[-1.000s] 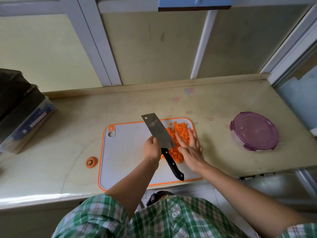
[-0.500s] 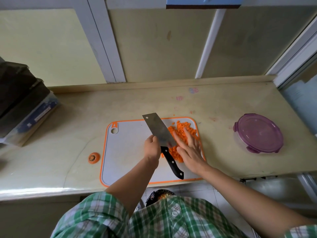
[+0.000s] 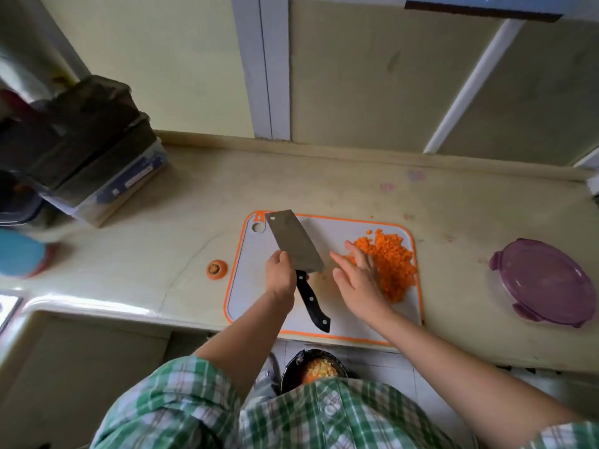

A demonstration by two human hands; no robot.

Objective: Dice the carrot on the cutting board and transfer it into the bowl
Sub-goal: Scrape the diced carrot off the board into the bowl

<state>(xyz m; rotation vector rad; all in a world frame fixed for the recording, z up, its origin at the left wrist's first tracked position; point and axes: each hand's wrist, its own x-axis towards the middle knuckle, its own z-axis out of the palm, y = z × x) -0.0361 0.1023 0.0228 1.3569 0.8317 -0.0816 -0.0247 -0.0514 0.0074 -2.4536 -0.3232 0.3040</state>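
Observation:
A white cutting board with an orange rim (image 3: 259, 286) lies on the counter. A heap of diced carrot (image 3: 390, 264) covers its right part. My left hand (image 3: 281, 275) grips a cleaver (image 3: 293, 243) where the blade meets the black handle, blade pointing away to the left. My right hand (image 3: 356, 277) has straight fingers resting against the left side of the carrot heap. A dark bowl (image 3: 293, 367) with diced pieces sits below the counter edge, partly hidden by my shirt.
A carrot top (image 3: 216, 269) lies on the counter left of the board. A purple-lidded container (image 3: 547, 281) stands at the right. Stacked dark boxes (image 3: 87, 150) and a blue lid (image 3: 19, 256) are at the left. A sink edge (image 3: 64, 306) is at the lower left.
The cleaver and my left hand have drawn left, away from the carrot heap. My right hand stays by the heap. The view has shifted left.

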